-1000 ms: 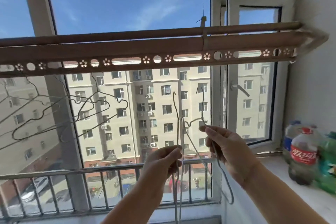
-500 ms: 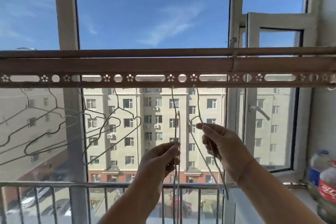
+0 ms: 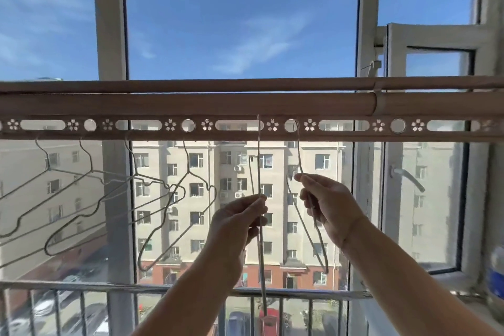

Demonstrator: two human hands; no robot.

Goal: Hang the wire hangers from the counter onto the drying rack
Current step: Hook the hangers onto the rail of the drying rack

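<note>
The drying rack (image 3: 245, 106) is a brown bar across the window, with a perforated strip of holes (image 3: 152, 132) beneath it. My left hand (image 3: 240, 215) pinches two thin wire hangers (image 3: 258, 166); the hook of one reaches a slot in the strip, the other's hook sits lower. My right hand (image 3: 330, 204) grips another wire hanger (image 3: 298, 155) just below its neck, its hook at a round hole in the strip. Several wire hangers (image 3: 174, 199) hang from the strip to the left.
Behind the rack are window panes and a white frame post (image 3: 111, 35). A window handle (image 3: 406, 176) sticks out on the right pane. A metal railing (image 3: 81, 286) runs low outside. A plastic bottle (image 3: 495, 281) stands at the right edge.
Both hands have risen with their hangers, so the hooks now reach the perforated strip. The view has tilted up and the bottles on the right have mostly left the frame.
</note>
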